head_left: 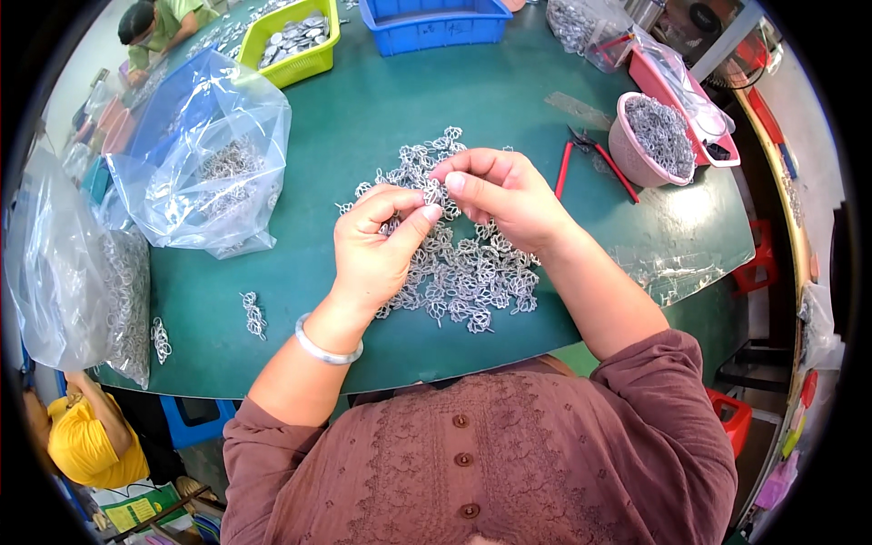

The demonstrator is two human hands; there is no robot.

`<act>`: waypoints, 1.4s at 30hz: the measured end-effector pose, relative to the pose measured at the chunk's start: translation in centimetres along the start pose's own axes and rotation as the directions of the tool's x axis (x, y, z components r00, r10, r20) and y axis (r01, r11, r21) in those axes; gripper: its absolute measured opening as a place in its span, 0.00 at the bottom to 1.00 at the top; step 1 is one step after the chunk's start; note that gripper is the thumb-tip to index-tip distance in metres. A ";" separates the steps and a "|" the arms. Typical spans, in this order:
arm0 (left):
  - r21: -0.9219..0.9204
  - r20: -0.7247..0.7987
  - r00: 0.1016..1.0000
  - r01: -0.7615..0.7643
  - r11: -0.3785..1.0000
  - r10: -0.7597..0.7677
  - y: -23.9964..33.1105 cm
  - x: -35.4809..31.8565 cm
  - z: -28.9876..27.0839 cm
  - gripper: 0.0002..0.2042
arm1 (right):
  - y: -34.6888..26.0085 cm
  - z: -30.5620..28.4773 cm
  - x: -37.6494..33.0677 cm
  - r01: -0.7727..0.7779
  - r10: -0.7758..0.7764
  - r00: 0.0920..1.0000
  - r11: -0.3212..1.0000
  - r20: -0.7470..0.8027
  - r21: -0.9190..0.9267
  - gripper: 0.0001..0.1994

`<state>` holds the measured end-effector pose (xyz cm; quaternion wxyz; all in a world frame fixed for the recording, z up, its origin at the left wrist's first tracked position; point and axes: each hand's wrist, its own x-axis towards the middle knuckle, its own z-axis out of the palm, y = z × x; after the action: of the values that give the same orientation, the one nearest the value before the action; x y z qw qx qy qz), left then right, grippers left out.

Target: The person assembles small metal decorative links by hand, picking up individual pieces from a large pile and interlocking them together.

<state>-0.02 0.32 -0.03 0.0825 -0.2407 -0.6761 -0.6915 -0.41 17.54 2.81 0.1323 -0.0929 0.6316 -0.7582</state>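
Observation:
Over the green table [363,109], my left hand [371,243] and my right hand [504,195] meet with thumbs and fingers pinched. A small silver bent-wire piece [434,193] sits between their fingertips; its exact shape is partly hidden. Directly beneath and around them spreads a loose pile of looped silver wire pieces [468,282], some tangled together. Left of my left forearm lie two small separate clusters, one wire cluster [253,316] closer to me and another wire cluster [161,341] beside a bag.
Red-handled pliers [595,163] and a pink basket [627,136] full of wire pieces lie right. Clear plastic bags [204,173] of wire parts stand left. Behind are a yellow-green basket [300,64] and a blue bin [436,36]. Other people sit far left and lower left.

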 end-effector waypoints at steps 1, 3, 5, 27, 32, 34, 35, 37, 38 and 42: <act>0.001 -0.001 1.000 -0.001 1.000 0.001 0.1 0.0 -0.1 0.04 | 0.0 0.1 0.0 0.001 -0.001 1.000 1.000 0.002 0.000 0.09; 0.173 0.008 0.988 -0.153 0.973 0.154 0.2 0.1 -0.2 0.05 | 0.0 0.5 -0.1 0.061 -0.061 0.998 0.998 0.011 0.008 0.10; 0.168 0.001 0.984 -0.177 0.970 0.179 0.3 0.1 0.0 0.05 | 0.3 0.1 0.0 0.104 -0.103 0.994 0.994 0.041 -0.023 0.11; 0.117 -0.006 0.994 -0.111 0.987 0.112 0.6 0.1 -0.2 0.05 | 1.3 0.1 0.5 0.386 -0.384 0.920 0.849 0.081 -0.362 0.09; 0.063 -0.017 1.000 -0.024 0.998 0.026 0.5 0.0 -0.2 0.03 | 1.1 0.3 0.4 0.376 -0.379 0.923 0.845 0.071 -0.379 0.08; 0.012 -0.023 0.999 0.036 0.999 -0.036 0.4 -0.1 -0.2 0.03 | 1.0 0.3 0.5 0.377 -0.381 0.922 0.840 0.070 -0.390 0.08; 0.012 -0.022 0.999 0.037 0.999 -0.036 0.4 -0.1 -0.1 0.03 | 1.0 0.3 0.4 0.369 -0.373 0.925 0.842 0.070 -0.393 0.08; -0.031 -0.030 0.996 0.089 0.996 -0.090 0.5 -0.1 0.0 0.03 | 1.1 0.2 0.4 0.361 -0.365 0.929 0.844 0.069 -0.396 0.08; -0.030 -0.029 0.996 0.089 0.996 -0.090 0.5 -0.2 0.0 0.03 | 1.2 0.2 0.5 0.366 -0.369 0.927 0.842 0.073 -0.395 0.08; -0.107 -0.021 0.989 0.142 0.984 -0.145 0.1 -0.2 -0.1 0.03 | 1.2 0.4 0.4 0.316 -0.320 0.947 0.901 0.037 -0.296 0.09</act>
<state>0.22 0.16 -0.01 0.0293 -0.1853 -0.6532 -0.7336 -0.52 16.88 1.66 -0.0128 -0.2089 0.7160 -0.6660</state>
